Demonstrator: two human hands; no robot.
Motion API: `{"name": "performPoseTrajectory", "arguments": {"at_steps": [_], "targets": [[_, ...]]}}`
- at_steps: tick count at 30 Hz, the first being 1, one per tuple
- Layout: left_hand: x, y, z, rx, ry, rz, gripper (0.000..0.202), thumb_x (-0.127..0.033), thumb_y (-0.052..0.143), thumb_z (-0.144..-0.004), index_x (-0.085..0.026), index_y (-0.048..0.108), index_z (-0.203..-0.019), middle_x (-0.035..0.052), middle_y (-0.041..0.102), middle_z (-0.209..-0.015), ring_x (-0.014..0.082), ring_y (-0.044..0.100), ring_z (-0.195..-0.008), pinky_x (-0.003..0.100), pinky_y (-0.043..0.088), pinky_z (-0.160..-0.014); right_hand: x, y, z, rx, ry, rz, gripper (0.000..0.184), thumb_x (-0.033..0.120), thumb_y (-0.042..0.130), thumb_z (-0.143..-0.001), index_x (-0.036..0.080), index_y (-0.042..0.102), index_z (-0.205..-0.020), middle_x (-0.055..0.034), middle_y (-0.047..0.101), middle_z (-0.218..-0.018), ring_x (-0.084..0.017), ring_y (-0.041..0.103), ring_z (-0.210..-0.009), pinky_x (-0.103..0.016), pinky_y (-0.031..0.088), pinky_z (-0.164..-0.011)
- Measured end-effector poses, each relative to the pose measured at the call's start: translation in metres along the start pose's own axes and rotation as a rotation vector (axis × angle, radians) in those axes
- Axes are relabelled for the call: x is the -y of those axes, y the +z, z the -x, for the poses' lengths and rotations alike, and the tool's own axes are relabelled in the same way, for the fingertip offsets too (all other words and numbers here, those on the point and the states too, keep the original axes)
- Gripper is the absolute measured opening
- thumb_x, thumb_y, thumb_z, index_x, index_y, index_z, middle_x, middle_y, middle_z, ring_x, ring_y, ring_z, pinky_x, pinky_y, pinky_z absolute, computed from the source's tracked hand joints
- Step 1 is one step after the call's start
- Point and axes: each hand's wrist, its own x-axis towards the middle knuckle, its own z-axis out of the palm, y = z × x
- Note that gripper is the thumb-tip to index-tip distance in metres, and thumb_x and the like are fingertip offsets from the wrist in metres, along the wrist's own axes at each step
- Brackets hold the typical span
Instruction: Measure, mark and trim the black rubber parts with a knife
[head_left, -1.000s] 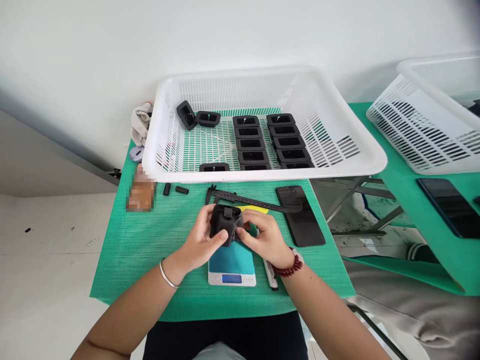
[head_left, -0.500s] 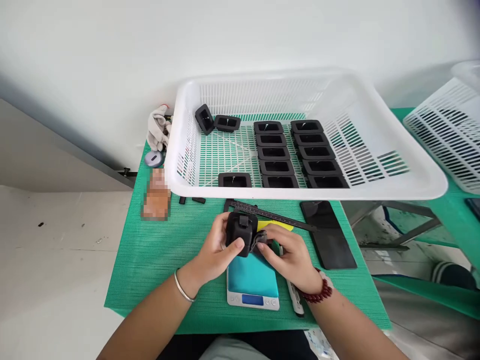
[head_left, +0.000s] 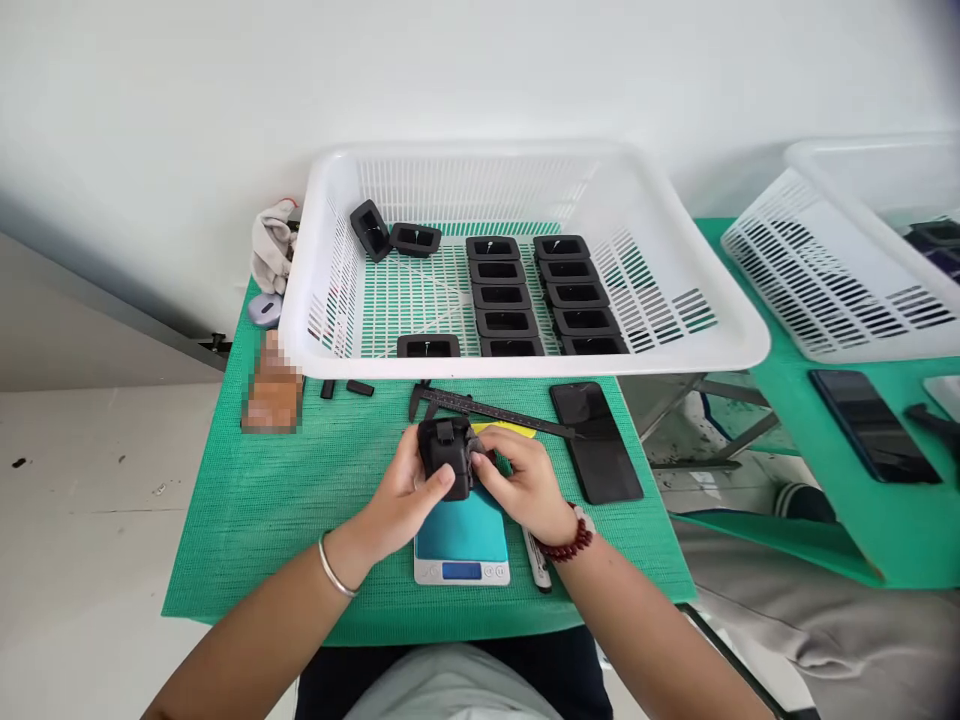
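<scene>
My left hand (head_left: 401,497) grips a black, boxy plastic part (head_left: 444,455) above a small digital scale (head_left: 461,540) with a teal top. My right hand (head_left: 525,482) is closed against the part's right side, its fingers pinching something small and dark that I cannot make out. A metal caliper (head_left: 487,407) and a yellow strip (head_left: 517,430) lie just beyond my hands. A white slotted basket (head_left: 525,355) at the back holds several matching black parts (head_left: 502,295) in two rows, with a few loose ones.
A black phone (head_left: 596,440) lies right of the caliper and a marker pen (head_left: 538,565) beside the scale. Two small black pieces (head_left: 349,387), a blurred brown item (head_left: 271,385) and a grey glove (head_left: 270,245) sit at left. Another basket (head_left: 847,260) and phone (head_left: 870,425) are on the right table.
Both hands stay on the black part above the scale, with only slight shifts of the fingers. The head camera has swung, so the whole scene slid right and then back left.
</scene>
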Motion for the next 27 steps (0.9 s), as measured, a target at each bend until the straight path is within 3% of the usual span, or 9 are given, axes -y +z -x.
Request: {"name": "performPoseTrajectory", "arguments": {"at_steps": [11, 19, 24, 27], "targets": [[-0.003, -0.003, -0.007, -0.016, 0.078, 0.049, 0.047, -0.046, 0.061, -0.084, -0.025, 0.039, -0.118, 0.0083, 0.055, -0.125, 0.0233, 0.051, -0.122, 0.042, 0.044, -0.101, 0.003, -0.004, -0.009, 0.120, -0.068, 0.008, 0.014, 0.029, 0.045, -0.091, 0.021, 0.049, -0.080, -0.0019, 0.054, -0.075, -0.015, 0.050, -0.070, -0.028, 0.042, -0.063], [-0.005, -0.001, -0.006, -0.009, 0.127, -0.007, 0.045, -0.045, 0.058, -0.086, -0.024, 0.037, -0.120, 0.0098, 0.050, -0.131, 0.0231, 0.047, -0.127, 0.041, 0.041, -0.105, 0.012, 0.008, -0.013, -0.062, -0.020, 0.250, 0.030, 0.028, 0.034, -0.096, 0.023, 0.031, -0.066, 0.0001, 0.041, -0.062, -0.015, 0.039, -0.059, -0.031, 0.030, -0.058], [0.002, -0.004, -0.008, -0.099, 0.153, 0.053, 0.042, -0.045, 0.057, -0.087, -0.025, 0.041, -0.120, 0.0075, 0.053, -0.128, 0.0226, 0.049, -0.125, 0.040, 0.043, -0.103, 0.010, 0.002, -0.016, 0.113, -0.076, 0.079, 0.019, 0.026, 0.038, -0.095, 0.022, 0.042, -0.077, -0.0026, 0.052, -0.077, -0.016, 0.049, -0.072, -0.030, 0.039, -0.065], [0.001, -0.004, -0.009, -0.108, 0.166, 0.020, 0.042, -0.046, 0.057, -0.086, -0.025, 0.042, -0.120, 0.0079, 0.052, -0.128, 0.0228, 0.048, -0.125, 0.040, 0.041, -0.104, 0.008, 0.000, -0.015, 0.139, -0.089, 0.035, 0.013, 0.024, 0.041, -0.094, 0.022, 0.044, -0.082, -0.0035, 0.054, -0.082, -0.017, 0.051, -0.077, -0.030, 0.041, -0.068]]}}
